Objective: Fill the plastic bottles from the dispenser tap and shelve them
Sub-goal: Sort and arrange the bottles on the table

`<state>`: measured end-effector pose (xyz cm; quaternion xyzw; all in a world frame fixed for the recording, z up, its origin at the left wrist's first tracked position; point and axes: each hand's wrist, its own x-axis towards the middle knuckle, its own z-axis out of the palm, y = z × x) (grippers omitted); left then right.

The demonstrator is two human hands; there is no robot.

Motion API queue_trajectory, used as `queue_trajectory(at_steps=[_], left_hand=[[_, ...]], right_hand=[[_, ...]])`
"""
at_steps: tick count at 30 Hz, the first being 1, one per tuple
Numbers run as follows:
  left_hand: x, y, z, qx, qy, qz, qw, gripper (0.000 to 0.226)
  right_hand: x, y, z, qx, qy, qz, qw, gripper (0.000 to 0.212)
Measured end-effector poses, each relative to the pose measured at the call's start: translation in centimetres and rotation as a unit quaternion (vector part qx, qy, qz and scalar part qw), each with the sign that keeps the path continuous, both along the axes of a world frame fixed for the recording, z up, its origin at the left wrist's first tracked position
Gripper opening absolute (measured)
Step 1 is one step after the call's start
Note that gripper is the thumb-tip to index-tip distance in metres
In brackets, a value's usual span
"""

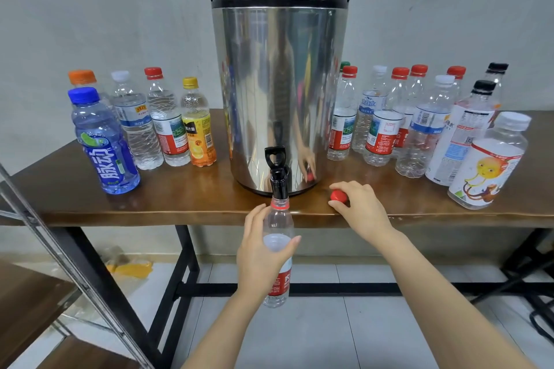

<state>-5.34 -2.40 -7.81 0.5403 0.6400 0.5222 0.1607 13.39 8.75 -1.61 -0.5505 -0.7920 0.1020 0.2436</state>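
A tall steel dispenser (278, 75) with a black lid stands on the wooden table (186, 192). Its black tap (277, 171) juts over the front edge. My left hand (260, 252) grips an uncapped clear bottle (278, 225) with a red label, upright, its mouth right under the tap spout. My right hand (359, 204) rests on the table edge and pinches the red cap (338, 195).
Several capped bottles (156, 126) stand left of the dispenser, among them a blue one (105, 144). Several more bottles (419, 129) crowd the right side. A metal shelf frame (75, 266) with wooden boards sits at the lower left. Black table legs are below.
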Motion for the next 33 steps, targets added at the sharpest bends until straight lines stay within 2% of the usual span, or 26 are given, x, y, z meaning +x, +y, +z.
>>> queue_trajectory(at_steps=[8,12,15,20,23,25,29,33], left_hand=[[-0.5,1.0,0.2,0.012,0.033,-0.008,0.999,0.063],[-0.9,1.2,0.0,0.019,0.046,-0.013,0.999,0.06],[-0.9,1.3,0.0,0.033,0.03,-0.019,0.999,0.064],[-1.2,1.1,0.0,0.03,0.001,-0.032,0.999,0.064],[-1.3,1.1,0.1,0.024,-0.001,-0.035,0.999,0.063],[-1.3,1.1,0.1,0.018,-0.001,-0.032,0.999,0.062],[-1.0,1.0,0.1,0.017,-0.006,-0.016,1.0,0.063],[-0.7,0.9,0.1,0.015,-0.011,-0.009,1.0,0.06]], right_hand=[[-0.3,-0.2,0.5,0.019,0.01,-0.002,1.0,0.036],[-2.4,-2.0,3.5,0.121,0.12,0.067,0.983,0.021],[-4.9,-4.0,7.1,0.153,0.183,0.137,0.961,0.025],[-7.9,-5.2,10.1,0.13,0.125,0.208,0.961,0.027],[-8.7,-5.3,10.3,0.117,0.103,0.214,0.964,0.018],[-8.9,-5.3,10.2,0.141,0.088,0.2,0.965,0.01],[-8.9,-5.4,9.6,0.182,0.087,0.186,0.962,0.008],[-8.9,-5.5,7.9,0.296,0.106,0.191,0.93,0.009]])
